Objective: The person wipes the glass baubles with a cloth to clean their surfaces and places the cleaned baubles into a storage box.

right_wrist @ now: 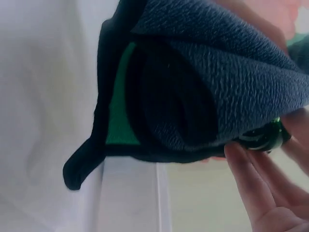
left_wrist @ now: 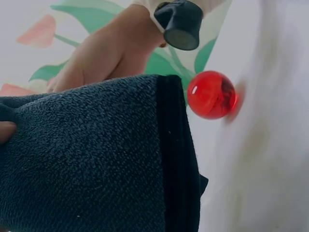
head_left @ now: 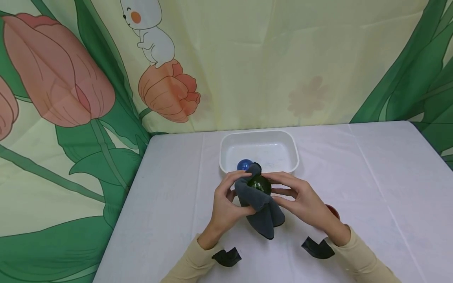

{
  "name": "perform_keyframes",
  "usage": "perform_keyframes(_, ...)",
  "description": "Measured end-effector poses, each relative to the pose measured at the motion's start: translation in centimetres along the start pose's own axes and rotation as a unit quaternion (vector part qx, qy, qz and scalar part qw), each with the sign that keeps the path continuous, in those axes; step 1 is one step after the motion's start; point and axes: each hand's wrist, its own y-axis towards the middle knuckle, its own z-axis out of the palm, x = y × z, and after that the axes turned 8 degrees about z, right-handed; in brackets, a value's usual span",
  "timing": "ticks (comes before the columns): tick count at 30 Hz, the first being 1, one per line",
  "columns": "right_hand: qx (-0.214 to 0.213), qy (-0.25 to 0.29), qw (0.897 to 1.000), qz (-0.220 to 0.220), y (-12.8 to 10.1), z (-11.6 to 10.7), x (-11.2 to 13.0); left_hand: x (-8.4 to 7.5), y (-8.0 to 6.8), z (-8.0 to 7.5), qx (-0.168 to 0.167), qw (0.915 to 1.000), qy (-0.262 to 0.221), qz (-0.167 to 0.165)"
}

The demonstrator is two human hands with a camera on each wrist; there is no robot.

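Both hands' grip pinches grey cloth [head_left: 260, 204] around green ball [head_left: 259, 184], mid-wipe; blue ball [head_left: 244, 164] sits in tub [head_left: 226, 151], red ball [left_wrist: 211, 94] waits on desk [head_left: 371, 177].

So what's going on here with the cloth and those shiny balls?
A person is holding a dark green ball above the table, with a dark grey cloth wrapped round it. The left hand grips the cloth against the ball, and the right hand holds the ball from the other side with its fingertips. A blue ball lies in the white tub just behind the hands. A red ball sits on the table by the right wrist.
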Motion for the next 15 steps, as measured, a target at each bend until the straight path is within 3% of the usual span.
perform_keyframes(5, -0.018, -0.062, 0.995, -0.077, -0.13, -0.34, 0.31, 0.0, 0.02, 0.01, 0.001, 1.0, -0.002, 0.003)
perform_keyframes(11, -0.028, -0.15, 0.965, -0.213, 0.17, -0.44, 0.45, 0.03, -0.07, 0.05, 0.001, 1.0, -0.005, 0.002)
perform_keyframes(15, -0.022, -0.17, 0.954, -0.244, 0.36, -0.31, 0.5, 0.07, -0.09, 0.09, -0.002, 0.9999, -0.016, -0.005)
